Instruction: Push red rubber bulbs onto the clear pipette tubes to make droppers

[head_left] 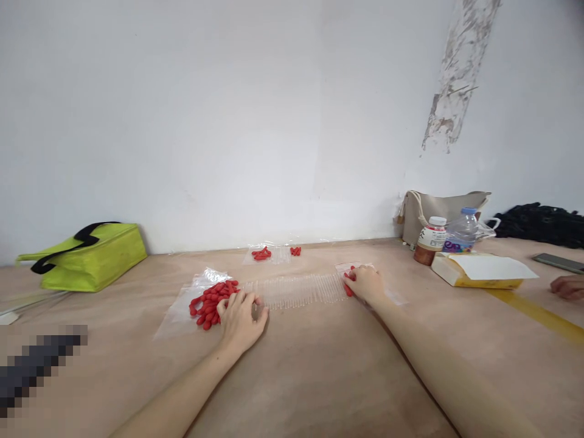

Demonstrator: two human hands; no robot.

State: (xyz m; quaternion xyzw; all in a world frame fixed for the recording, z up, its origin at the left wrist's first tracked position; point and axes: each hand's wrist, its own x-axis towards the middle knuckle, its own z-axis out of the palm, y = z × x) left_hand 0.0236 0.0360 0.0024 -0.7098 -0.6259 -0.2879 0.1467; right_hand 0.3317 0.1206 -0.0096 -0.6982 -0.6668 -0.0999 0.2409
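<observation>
My left hand [239,319] rests palm down at the right side of a pile of red rounded pieces [207,307], its fingers bent and apart, the thumb near the clear tubes. The pile lies on a clear plastic bag [176,313]. Between my hands runs a row of thin clear tubes [296,291], side by side on the table. My right hand [368,283] is at the row's right end, thumb and fingers pinched at a few red pieces [348,286] on a small clear zip bag [343,266]. The fingertips partly cover these pieces.
Two small groups of red pieces [261,254] lie near the wall with a clear bag [279,255]. A lime-green bag [98,258] stands left. At right are a brown drink bottle [429,242], a water bottle [462,231], a tissue pack [479,271], a phone [559,263] and another person's hand [568,286].
</observation>
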